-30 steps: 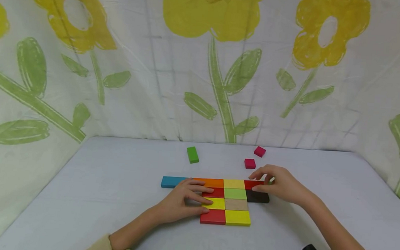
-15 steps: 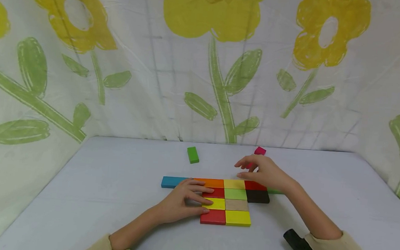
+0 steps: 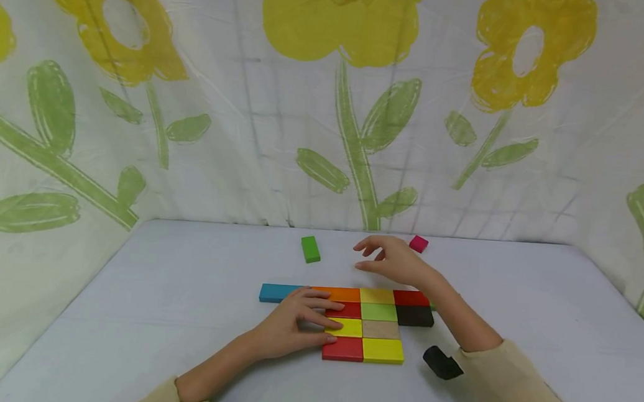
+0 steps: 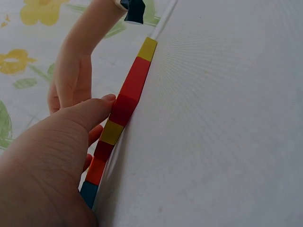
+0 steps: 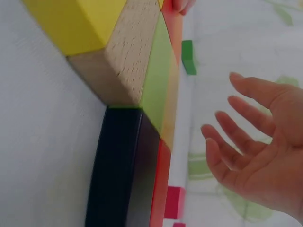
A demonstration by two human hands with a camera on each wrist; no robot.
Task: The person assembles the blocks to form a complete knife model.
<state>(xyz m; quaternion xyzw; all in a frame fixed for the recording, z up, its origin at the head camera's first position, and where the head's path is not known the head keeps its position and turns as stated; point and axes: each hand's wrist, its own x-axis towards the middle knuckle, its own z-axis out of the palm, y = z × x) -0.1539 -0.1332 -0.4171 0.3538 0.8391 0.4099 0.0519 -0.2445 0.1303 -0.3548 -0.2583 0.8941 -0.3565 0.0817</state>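
Several flat coloured wooden blocks lie edge to edge in rows on the table. In the head view my left hand (image 3: 291,326) rests on the left side of this group, fingertips on a red block (image 3: 344,309), a yellow block (image 3: 351,327) and the front red block (image 3: 342,349). My right hand (image 3: 398,262) hovers beyond the back row, fingers spread and lightly bent, holding nothing in the right wrist view. Below it are a light yellow block (image 3: 376,296) and a dark red block (image 3: 411,298). Its forearm hides most of a green block at the row's right end.
A loose green block (image 3: 310,249) lies at the back, left of my right hand. One pink block (image 3: 418,244) shows behind that hand; another pink block (image 5: 174,202) appears in the right wrist view. A flowered cloth (image 3: 234,176) hangs behind the table (image 3: 183,266).
My right hand has left the dark red block at the right of the back row and moved left and farther back, now covering the nearer pink block. My left hand has stayed put.
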